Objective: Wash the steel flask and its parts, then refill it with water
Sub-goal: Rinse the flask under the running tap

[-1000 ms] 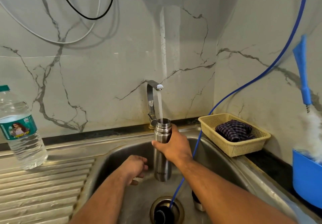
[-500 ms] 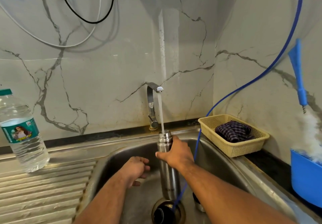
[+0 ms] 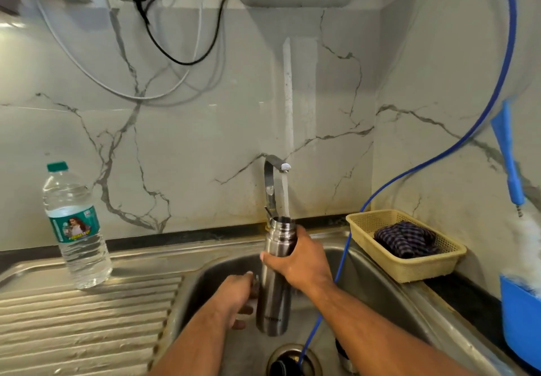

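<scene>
My right hand [image 3: 298, 261] grips the upper part of the steel flask [image 3: 273, 296] and holds it upright above the sink basin [image 3: 377, 285]. The flask's open mouth sits under the tap [image 3: 273, 179], and a stream of water runs into it. My left hand [image 3: 237, 298] is low in the basin just left of the flask, fingers curled; whether it holds something small I cannot tell. A dark round part [image 3: 342, 350] lies on the basin floor beside my right forearm.
A plastic water bottle [image 3: 76, 229] stands on the ribbed drainboard [image 3: 87, 323] at left. A yellow basket [image 3: 409, 261] with a checked cloth sits right of the sink. A blue hose [image 3: 339, 270] runs down to the drain [image 3: 292, 361]. A blue tub [image 3: 521, 317] and brush stand far right.
The flask dipped down toward the drain half a second ago and has come back up under the tap. My left hand has moved closer to the flask's side.
</scene>
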Demonstrator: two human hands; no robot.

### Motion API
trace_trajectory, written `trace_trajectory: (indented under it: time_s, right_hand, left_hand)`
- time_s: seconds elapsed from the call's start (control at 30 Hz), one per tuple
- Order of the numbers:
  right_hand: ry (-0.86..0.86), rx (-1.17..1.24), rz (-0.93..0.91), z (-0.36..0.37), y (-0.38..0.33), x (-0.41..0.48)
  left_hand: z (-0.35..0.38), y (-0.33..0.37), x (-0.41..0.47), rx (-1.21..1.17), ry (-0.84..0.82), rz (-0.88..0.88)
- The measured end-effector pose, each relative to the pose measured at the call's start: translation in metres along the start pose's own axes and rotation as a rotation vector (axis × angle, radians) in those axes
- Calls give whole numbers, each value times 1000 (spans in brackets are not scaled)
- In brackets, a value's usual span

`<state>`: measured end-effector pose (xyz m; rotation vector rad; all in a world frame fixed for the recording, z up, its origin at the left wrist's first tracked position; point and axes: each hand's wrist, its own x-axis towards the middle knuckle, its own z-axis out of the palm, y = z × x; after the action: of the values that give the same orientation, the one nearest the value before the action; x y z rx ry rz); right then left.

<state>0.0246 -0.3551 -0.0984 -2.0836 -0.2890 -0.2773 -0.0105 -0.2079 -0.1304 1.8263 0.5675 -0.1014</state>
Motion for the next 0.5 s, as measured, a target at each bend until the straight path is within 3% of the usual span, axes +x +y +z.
trace_trajectory:
  time_s: [0.13, 0.23, 0.33, 0.5]
  right_hand:
    - [63, 124, -41, -2, -28, -12]
    - [90, 102, -117, -4, -44, -20]
    - [93, -14, -274, -10, -57, -25]
    - [241, -63, -485, -36, -65, -28]
  left_hand:
    - [-18, 7, -22, -173, -95, -183]
    - [-34, -5, -32, -308, -274, -264]
    - [-35, -17, -32, -220, -351, -286]
    - [-21, -14, -26, -112, -386, -231]
